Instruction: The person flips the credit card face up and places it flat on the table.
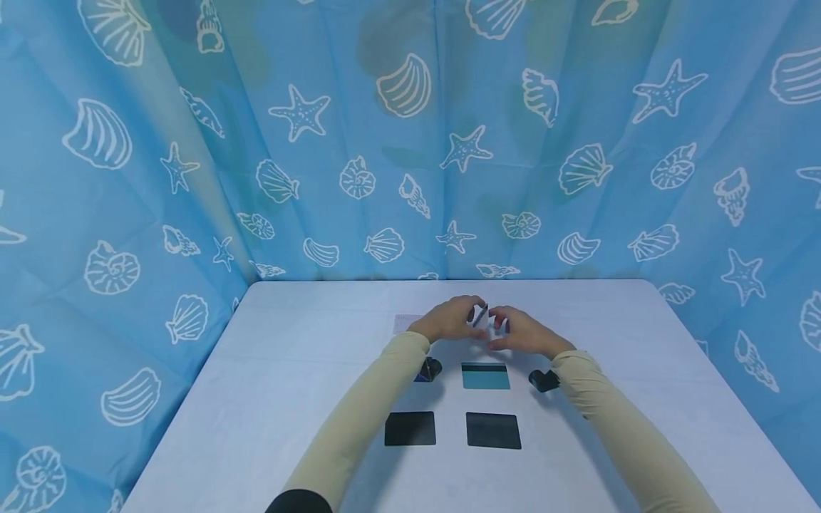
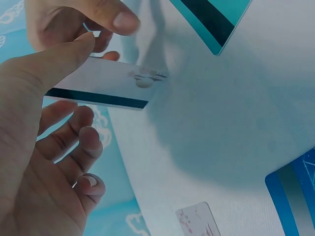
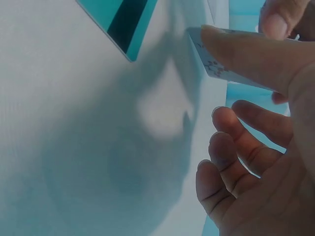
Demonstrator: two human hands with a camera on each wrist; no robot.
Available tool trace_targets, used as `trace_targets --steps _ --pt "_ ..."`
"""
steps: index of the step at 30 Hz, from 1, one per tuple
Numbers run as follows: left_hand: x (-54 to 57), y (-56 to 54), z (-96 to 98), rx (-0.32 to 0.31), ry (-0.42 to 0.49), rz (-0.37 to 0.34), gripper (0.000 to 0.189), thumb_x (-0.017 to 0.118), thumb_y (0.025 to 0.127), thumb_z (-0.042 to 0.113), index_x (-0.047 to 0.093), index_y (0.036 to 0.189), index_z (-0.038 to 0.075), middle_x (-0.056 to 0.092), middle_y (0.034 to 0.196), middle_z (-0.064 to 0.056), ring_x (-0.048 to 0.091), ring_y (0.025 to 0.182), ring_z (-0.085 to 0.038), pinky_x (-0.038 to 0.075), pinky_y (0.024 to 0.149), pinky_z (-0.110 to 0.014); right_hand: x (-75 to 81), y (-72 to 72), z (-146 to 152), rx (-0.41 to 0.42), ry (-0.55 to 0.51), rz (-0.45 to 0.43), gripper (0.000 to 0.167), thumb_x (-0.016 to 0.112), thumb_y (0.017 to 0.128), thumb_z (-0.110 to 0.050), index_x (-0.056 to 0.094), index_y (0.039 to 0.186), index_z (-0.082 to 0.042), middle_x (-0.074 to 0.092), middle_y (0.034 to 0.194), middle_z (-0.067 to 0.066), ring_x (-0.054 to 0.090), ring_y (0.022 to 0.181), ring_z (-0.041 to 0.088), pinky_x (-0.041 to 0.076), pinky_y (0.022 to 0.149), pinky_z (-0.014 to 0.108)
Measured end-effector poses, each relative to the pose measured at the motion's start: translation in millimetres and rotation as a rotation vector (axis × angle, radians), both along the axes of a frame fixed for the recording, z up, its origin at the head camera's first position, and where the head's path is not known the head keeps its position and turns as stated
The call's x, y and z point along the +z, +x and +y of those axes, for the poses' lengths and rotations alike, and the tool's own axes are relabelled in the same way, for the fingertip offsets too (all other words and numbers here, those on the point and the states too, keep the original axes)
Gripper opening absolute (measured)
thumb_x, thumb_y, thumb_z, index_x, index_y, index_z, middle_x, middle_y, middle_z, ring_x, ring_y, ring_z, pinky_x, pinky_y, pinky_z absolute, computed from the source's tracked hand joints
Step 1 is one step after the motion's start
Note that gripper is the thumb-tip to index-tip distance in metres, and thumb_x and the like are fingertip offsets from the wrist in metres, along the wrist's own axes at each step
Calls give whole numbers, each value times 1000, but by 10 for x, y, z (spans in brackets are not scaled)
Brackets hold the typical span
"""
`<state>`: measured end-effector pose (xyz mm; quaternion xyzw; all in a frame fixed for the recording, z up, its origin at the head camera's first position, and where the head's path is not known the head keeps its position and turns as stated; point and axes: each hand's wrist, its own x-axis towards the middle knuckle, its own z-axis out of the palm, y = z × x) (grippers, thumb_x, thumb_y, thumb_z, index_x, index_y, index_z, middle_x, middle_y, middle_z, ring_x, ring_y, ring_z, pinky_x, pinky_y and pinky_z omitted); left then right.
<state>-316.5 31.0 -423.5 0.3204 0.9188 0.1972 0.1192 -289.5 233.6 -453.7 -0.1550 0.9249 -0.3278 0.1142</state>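
Observation:
A white card (image 2: 110, 78) with a dark stripe along one edge and a small printed pattern is held up above the table, between both hands. My left hand (image 1: 451, 318) pinches it, its thumb lying along the face and the other fingers loosely curled below. From the other side, my right hand (image 1: 524, 331) pinches the same card, its thumb (image 3: 246, 54) across a face with reddish print. Nearer than the hands, a teal card (image 1: 485, 376) with a black stripe lies flat. A pale card (image 1: 407, 323) with pinkish print lies left of my left hand, partly hidden by it.
A blue card (image 2: 290, 191) with a grey stripe lies under my left wrist. Two black cards, one on the left (image 1: 410, 429) and one on the right (image 1: 493, 431), lie closer to me. The white table (image 1: 282, 370) ends at a blue shell-patterned curtain (image 1: 398, 178).

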Motion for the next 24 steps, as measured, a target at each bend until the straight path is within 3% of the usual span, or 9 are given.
trace_targets --steps 11,24 --pt "-22 -4 -18 -17 54 -16 64 77 93 39 52 147 15 66 117 -6 59 98 -13 53 87 -27 -118 -57 -9 -17 1 17 77 87 83 -25 51 143 6 63 109 13 57 93 22 49 82 35" --pt "-14 20 -29 -26 87 -18 64 76 94 41 52 147 13 66 119 -8 60 99 -14 53 86 -27 -157 -49 -68 -56 -7 -45 71 86 83 -24 53 139 3 62 110 11 60 98 22 55 91 41"
